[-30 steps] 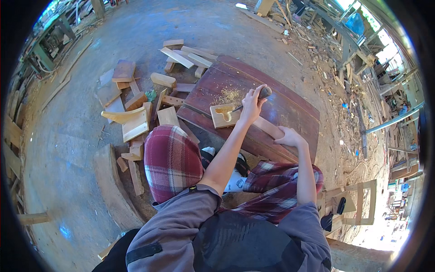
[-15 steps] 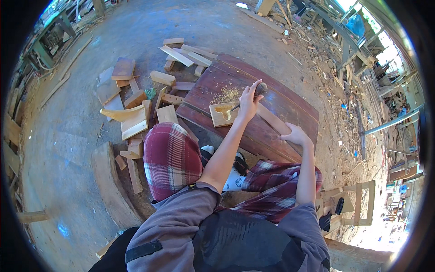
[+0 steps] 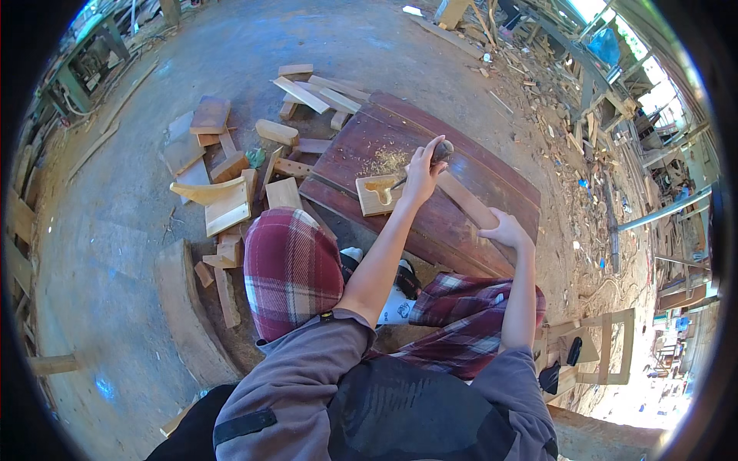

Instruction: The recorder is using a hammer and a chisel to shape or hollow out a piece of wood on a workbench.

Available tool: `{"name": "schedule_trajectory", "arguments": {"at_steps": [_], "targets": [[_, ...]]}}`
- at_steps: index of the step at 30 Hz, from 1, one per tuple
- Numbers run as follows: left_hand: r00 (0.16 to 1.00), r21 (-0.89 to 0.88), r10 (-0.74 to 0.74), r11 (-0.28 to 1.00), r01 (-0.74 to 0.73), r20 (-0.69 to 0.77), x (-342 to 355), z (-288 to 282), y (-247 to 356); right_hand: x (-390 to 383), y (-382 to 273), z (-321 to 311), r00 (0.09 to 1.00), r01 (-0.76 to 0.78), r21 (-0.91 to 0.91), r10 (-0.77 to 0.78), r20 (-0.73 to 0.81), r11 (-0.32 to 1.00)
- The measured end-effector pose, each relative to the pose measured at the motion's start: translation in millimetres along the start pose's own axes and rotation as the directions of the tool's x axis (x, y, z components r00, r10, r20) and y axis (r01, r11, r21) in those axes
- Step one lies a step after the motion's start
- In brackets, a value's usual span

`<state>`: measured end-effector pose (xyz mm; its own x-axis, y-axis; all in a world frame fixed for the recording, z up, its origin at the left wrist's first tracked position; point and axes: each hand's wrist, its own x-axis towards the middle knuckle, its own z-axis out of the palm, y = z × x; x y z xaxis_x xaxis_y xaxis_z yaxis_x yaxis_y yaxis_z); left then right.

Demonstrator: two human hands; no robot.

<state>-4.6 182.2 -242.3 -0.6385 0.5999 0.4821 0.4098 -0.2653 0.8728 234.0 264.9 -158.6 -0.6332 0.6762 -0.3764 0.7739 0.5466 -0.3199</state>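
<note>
My left hand (image 3: pixel 421 175) is closed round a chisel whose dark rounded handle end (image 3: pixel 442 150) sticks up above the fingers. The chisel's thin dark blade reaches down left to a pale wooden block (image 3: pixel 372 203) with a hollow cut into its top. My right hand (image 3: pixel 506 230) grips the near end of a long flat wooden stick (image 3: pixel 466 198). From there the stick slants up left, its far end close beside my left hand. Both the block and my hands are over a reddish-brown wooden panel (image 3: pixel 453 131), a low work surface.
Wood shavings (image 3: pixel 387 161) lie behind the block. Left of the panel is a heap of offcuts (image 3: pixel 229 209), with a long curved plank (image 3: pixel 192 315) nearer to me. My plaid-covered knee (image 3: pixel 292 269) rises close to the panel's left edge. Scrap wood litters the ground at right.
The stick and my right hand have shifted very slightly to the right. My left hand, the chisel and the block stay in place.
</note>
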Motion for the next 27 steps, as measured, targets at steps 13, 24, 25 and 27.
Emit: {"name": "schedule_trajectory", "arguments": {"at_steps": [13,24,25,27], "targets": [[0.995,0.056,-0.013,0.998,0.007,0.102,4.6,6.9,-2.0,-13.6,-13.6,-6.3,0.765,0.27,0.321,0.0,-0.644,0.908],[0.992,0.104,0.02,0.994,-0.033,0.122,-4.3,15.4,-6.1,-32.6,-67.0,17.4,0.77,0.369,0.499,0.043,-0.637,0.784],[0.992,0.107,0.01,0.994,-0.023,0.126,-4.4,17.1,-3.6,-27.8,-59.4,24.6,0.769,0.366,0.499,0.048,-0.638,0.785],[0.993,0.131,-0.007,0.991,-0.009,0.119,-5.0,18.9,-0.6,-17.7,-52.6,38.9,0.799,0.233,0.253,-0.037,-0.6,0.939]]}}
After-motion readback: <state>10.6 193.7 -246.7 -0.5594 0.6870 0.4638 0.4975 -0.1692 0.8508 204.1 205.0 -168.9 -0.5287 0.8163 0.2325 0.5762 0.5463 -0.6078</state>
